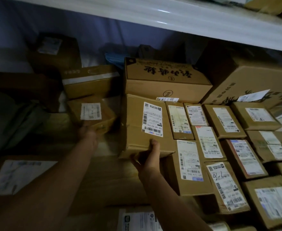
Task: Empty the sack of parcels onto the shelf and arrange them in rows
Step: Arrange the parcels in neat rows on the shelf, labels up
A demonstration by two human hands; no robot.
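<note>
Right hand (147,161): our grip clamps the near edge of a large brown cardboard parcel (145,125), beside the labelled rows.
Left hand (87,133): our grip holds a small brown cardboard parcel (91,114) on the shelf.

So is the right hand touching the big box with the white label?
Touching. The head view shows the right hand gripping the near edge of the big box, thumb on top and fingers beneath.

Blue plastic bag (112,58) crumpled at the back edge of my shelf (107,177), a dark blurred object (145,48) just right of it. Bluish back wall (57,20) behind. White upper board (170,19) overhead.
</note>
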